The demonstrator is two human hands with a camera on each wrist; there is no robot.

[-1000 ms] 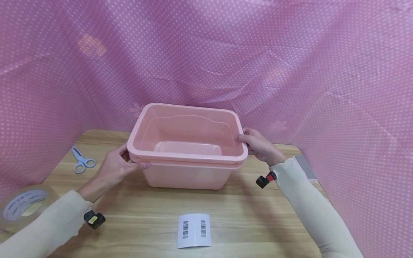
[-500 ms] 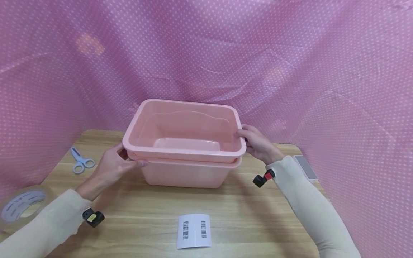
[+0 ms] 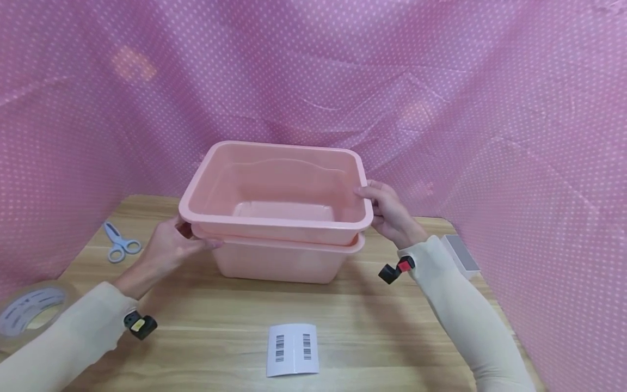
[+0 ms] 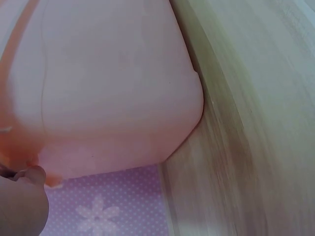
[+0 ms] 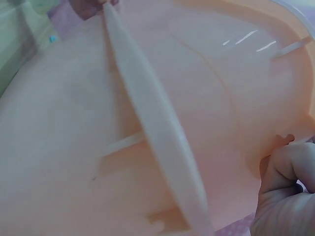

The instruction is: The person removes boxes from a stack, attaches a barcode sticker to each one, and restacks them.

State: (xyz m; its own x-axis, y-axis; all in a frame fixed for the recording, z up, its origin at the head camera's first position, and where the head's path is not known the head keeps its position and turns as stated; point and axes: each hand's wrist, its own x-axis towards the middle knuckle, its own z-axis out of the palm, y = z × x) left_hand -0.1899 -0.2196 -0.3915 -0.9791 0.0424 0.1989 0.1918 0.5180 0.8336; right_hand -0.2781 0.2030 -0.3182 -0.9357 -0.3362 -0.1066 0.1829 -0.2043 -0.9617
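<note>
Two pink plastic tubs stand nested in the head view. The upper tub [image 3: 274,220] is raised and tilted, its rim standing above the rim of the lower tub [image 3: 274,261], which sits on the table. At the left end, my left hand [image 3: 164,247] holds the lower tub's rim with its thumb along the front; its other fingers are mostly hidden. My right hand [image 3: 389,212] grips the upper tub's right rim, thumb over the inside and fingers outside. In the right wrist view, this hand [image 5: 288,184] shows beside the upper tub's wall.
Blue scissors [image 3: 120,242] lie at the left, behind a roll of clear tape [image 3: 29,310]. A white sheet with barcodes [image 3: 292,350] lies at the front of the wooden table [image 3: 357,332]. A grey-and-white box [image 3: 460,254] is at the right. Pink dotted cloth [image 3: 313,81] hangs behind.
The upper tub has risen out of the lower one and shifted a little left. My right hand has moved up with it. The left thumb stays near the lower rim.
</note>
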